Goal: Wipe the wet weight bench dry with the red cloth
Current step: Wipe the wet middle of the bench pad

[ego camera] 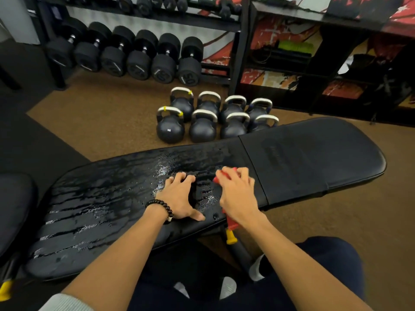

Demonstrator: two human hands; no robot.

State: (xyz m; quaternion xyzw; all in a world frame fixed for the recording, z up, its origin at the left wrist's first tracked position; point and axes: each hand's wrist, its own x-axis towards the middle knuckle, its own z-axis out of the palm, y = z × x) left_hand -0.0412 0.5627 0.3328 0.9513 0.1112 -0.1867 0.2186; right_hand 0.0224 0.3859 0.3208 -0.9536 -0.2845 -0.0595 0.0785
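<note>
Head cam: R hand [238,194] grips red cloth [224,175] on wet padded bench [112,198].

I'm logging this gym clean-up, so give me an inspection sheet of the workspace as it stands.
Surface: weight bench; long pad streaked with water, right pad looks dry.
Job's things: red cloth on the long pad near the seam, mostly hidden under the right hand.
Clutter: nothing seen on the bench.
Grippers: right hand presses on the cloth; left hand rests spread on the wet pad, beaded bracelet at its wrist.
Cables: nothing seen.
Surroundings: eight kettlebells on the floor behind; dumbbell rack; shelving at right.
</note>
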